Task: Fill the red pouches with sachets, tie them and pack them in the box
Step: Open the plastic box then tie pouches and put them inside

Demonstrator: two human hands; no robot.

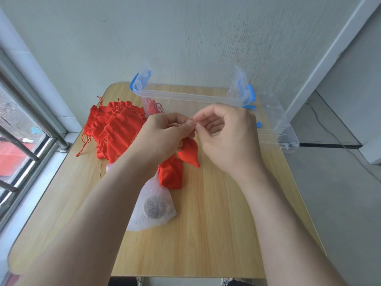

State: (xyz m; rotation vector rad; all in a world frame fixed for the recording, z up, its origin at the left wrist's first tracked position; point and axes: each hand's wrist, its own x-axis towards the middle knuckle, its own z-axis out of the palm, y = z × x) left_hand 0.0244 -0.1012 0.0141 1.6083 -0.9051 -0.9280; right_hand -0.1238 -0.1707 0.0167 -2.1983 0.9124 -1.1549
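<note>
Red pouch (189, 150), hanging over the wooden table (226, 223): I see its neck gripped by the left hand (165, 135), the right hand (226, 137) pinching its cord (193, 119). Clear box (185, 96) behind, second pouch (153, 107) inside.

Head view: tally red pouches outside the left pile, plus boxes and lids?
Clear box: 1
Clear lid: 1
Red pouches off the pile: 3 (boxed pouch, held pouch, lying pouch)
Total: 5
</note>
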